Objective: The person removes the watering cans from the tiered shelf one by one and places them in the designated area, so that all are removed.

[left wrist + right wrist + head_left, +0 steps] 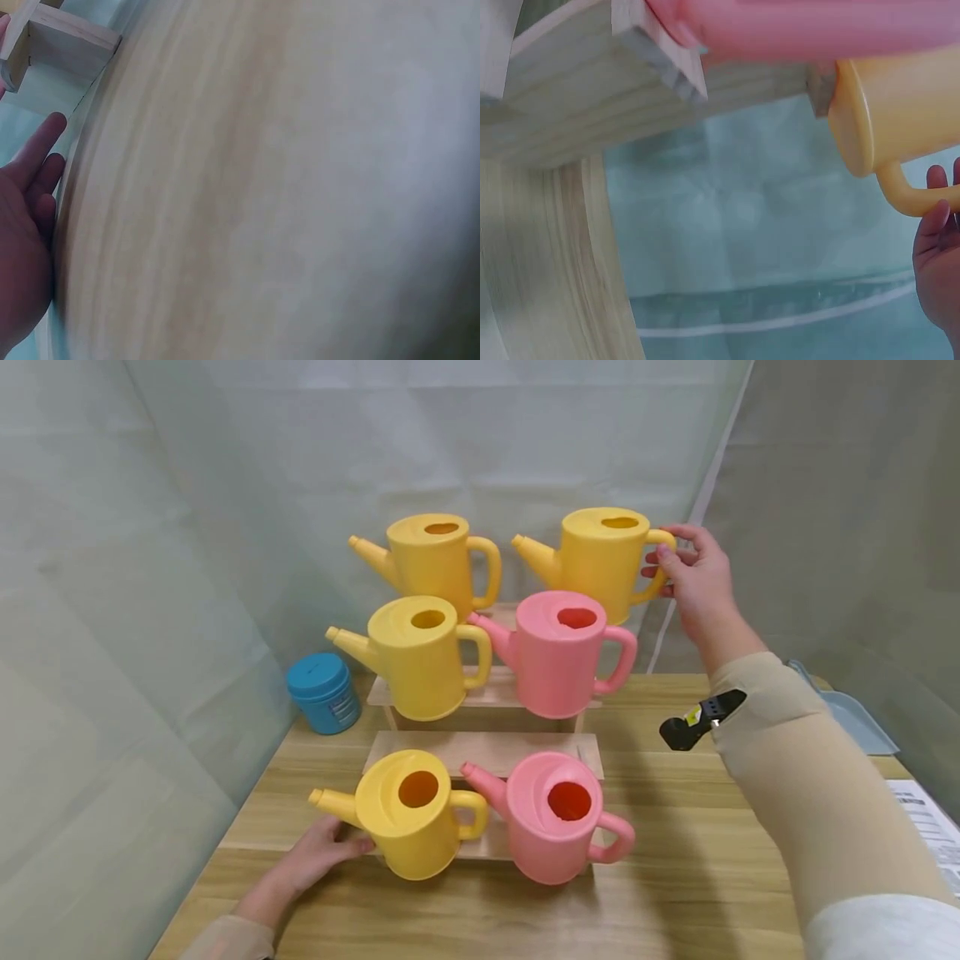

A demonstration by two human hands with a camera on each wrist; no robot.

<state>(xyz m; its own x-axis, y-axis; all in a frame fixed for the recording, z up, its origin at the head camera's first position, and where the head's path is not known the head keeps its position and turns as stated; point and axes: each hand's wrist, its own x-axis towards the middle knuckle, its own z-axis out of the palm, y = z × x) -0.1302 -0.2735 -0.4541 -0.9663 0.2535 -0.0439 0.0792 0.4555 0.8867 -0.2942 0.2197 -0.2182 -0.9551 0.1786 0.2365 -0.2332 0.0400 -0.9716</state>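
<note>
The left hand (318, 856), fingers loose, lies at the lower left of the rack (480, 746), on which five cans (423, 677) stand apparently settled, and at its top right the right hand (707, 572) pinches a yellow can (596, 568) by the handle (662, 583), only release seemingly remaining, its underside visible only from the right wrist.

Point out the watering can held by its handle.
It's the yellow watering can at the back right. The right hand grips its handle; no hand is on the other five cans' handles.
</note>
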